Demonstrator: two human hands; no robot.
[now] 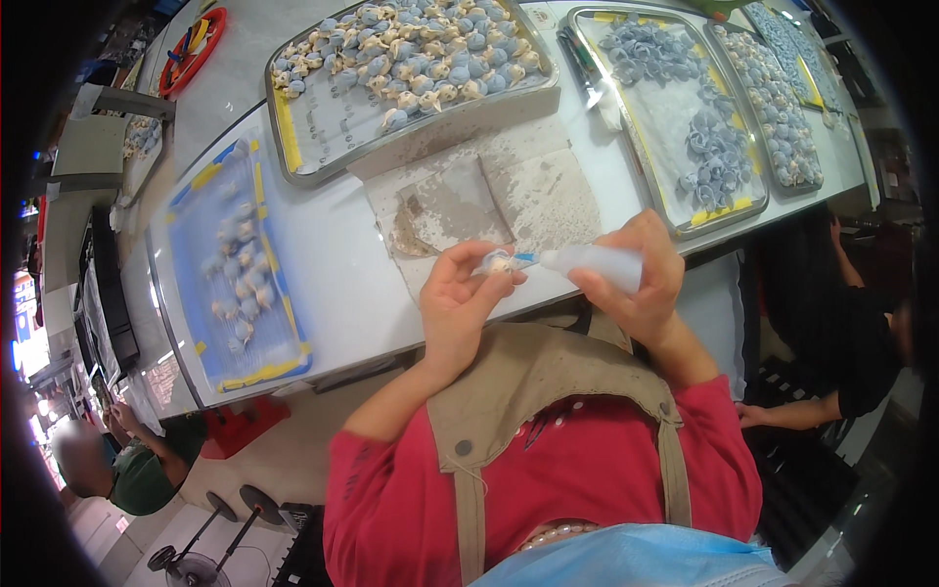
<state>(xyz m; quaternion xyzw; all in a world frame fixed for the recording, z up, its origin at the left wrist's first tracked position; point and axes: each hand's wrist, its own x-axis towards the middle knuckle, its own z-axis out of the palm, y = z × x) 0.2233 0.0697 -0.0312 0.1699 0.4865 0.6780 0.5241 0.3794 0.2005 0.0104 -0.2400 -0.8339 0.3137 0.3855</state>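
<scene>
Between the fingertips of my left hand is a small cream and blue figurine part. My right hand is wrapped round a white squeeze bottle, tilted on its side. Its thin blue nozzle points left and reaches the figurine part or stops just short of it; I cannot tell which. Both hands are over the table's near edge, in front of a stained cardboard sheet.
A metal tray of similar cream and blue pieces stands at the back. Rightward are a tray of blue-grey shell pieces and another full tray. A blue tray lies left, a red basket far left. Other people are at both sides.
</scene>
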